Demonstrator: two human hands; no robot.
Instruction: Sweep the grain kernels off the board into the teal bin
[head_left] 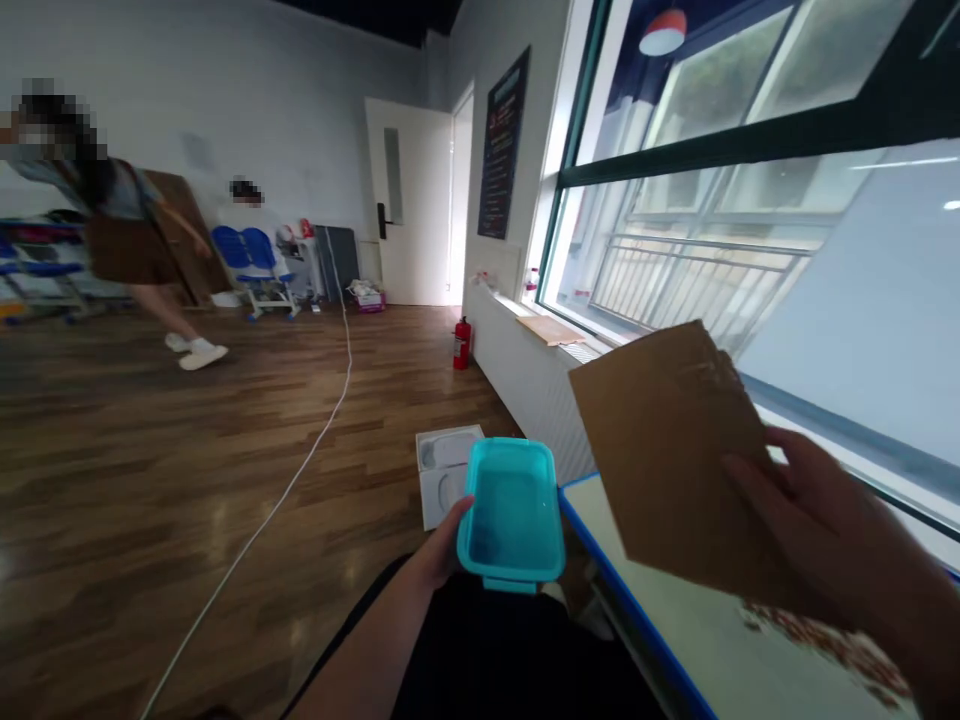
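My left hand point(441, 548) grips the near left edge of an empty turquoise plastic box point(513, 510), held low over my lap beside the table. My right hand point(806, 520) is closed on the lower right of a brown cardboard sheet point(675, 450), which tilts up above the blue-edged white table point(675, 625). A scatter of small reddish-brown bits point(821, 640) lies on the table under my right wrist.
A white box point(444, 472) sits on the wood floor ahead of the turquoise box. A white cable point(300, 460) runs across the floor. A red fire extinguisher point(462, 343) stands by the radiator wall. A person point(127, 240) walks at far left near blue chairs point(251, 255).
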